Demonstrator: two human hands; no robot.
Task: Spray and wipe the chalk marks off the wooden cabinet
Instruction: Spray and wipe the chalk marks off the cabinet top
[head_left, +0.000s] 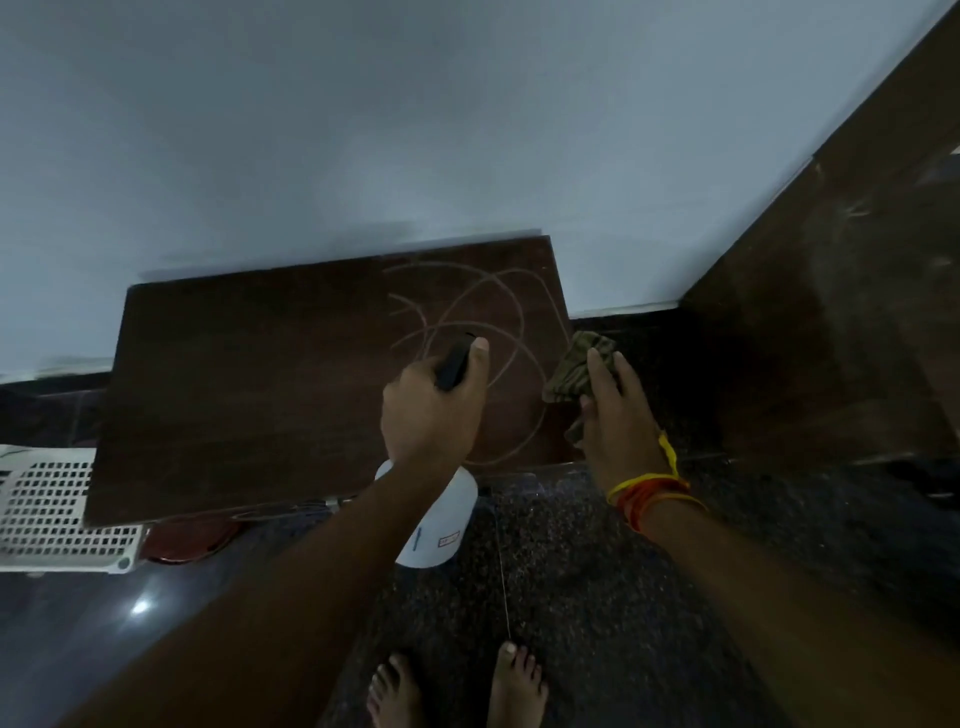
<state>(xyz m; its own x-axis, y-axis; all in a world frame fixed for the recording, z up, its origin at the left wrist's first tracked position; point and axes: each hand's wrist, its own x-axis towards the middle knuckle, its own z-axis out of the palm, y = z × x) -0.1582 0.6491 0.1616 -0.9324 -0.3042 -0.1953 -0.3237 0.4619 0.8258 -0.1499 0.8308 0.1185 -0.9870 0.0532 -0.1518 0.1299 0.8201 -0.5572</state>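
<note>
A dark wooden cabinet top (249, 395) stands against the pale wall, with looping chalk marks (467, 306) on its right half. My left hand (431, 410) grips the black head of a white spray bottle (441, 525) above the cabinet's right front part; the nozzle points at the chalk lines and my thumb lies beside the head. My right hand (618, 421) holds a crumpled olive-brown cloth (576, 369) just off the cabinet's right edge. The bottle's white body hangs below my left wrist.
A white perforated plastic basket (57, 514) sits at the left, partly under the cabinet, beside a reddish round object (187, 540). A tall dark wooden panel (841, 291) rises at the right. My bare feet (457, 686) stand on the dark speckled floor.
</note>
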